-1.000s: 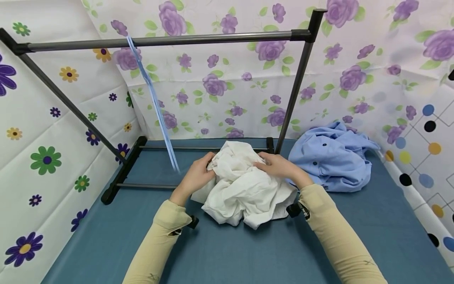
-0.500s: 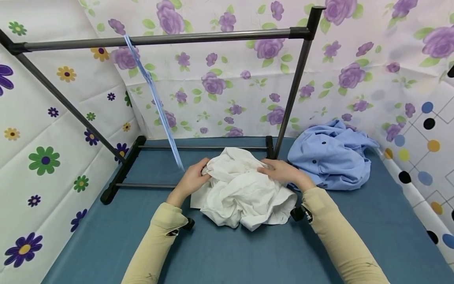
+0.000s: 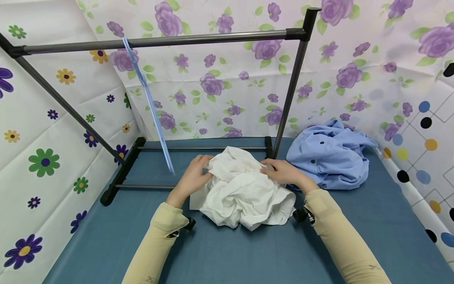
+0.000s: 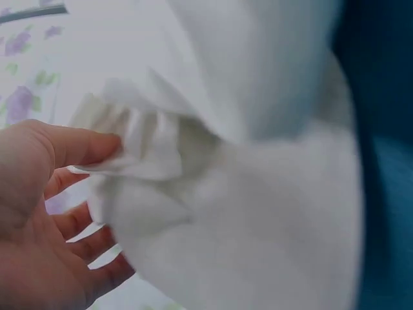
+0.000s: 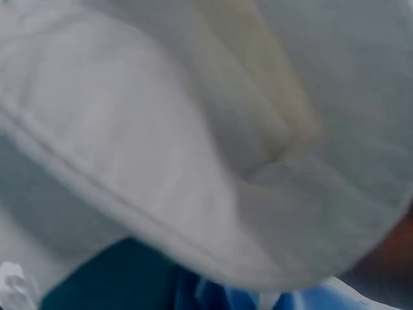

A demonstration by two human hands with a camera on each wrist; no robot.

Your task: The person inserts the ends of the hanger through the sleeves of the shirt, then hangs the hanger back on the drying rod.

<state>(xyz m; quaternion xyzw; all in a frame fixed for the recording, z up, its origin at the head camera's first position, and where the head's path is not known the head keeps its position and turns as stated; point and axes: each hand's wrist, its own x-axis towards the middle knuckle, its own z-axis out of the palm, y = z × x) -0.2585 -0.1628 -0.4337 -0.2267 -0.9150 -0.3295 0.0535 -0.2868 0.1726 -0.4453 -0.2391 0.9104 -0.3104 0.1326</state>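
Observation:
A crumpled white garment (image 3: 244, 189) lies in a heap on the blue-covered table, its kind hidden by the folds. At its upper left side my left hand (image 3: 193, 173) pinches a fold; in the left wrist view the thumb (image 4: 90, 146) presses a gathered edge of the white cloth (image 4: 258, 213), while the lower fingers are spread behind it. On the opposite side my right hand (image 3: 281, 171) grips the cloth between thumb and fingers. White cloth (image 5: 161, 142) fills most of the right wrist view and hides nearly all of that hand.
A dark metal rack (image 3: 213, 38) stands at the back left. From its top bar hangs a narrow light-blue strip-like thing (image 3: 150, 102), seen edge-on. A crumpled light-blue buttoned shirt (image 3: 330, 156) lies at the right on the table (image 3: 227, 260). Patterned sheets (image 3: 220, 106) line the surroundings.
Both hands have moved slightly apart, and the top of the white garment has sunk and spread a little. The light-blue hanging thing swings to and fro. The head view has shifted slightly.

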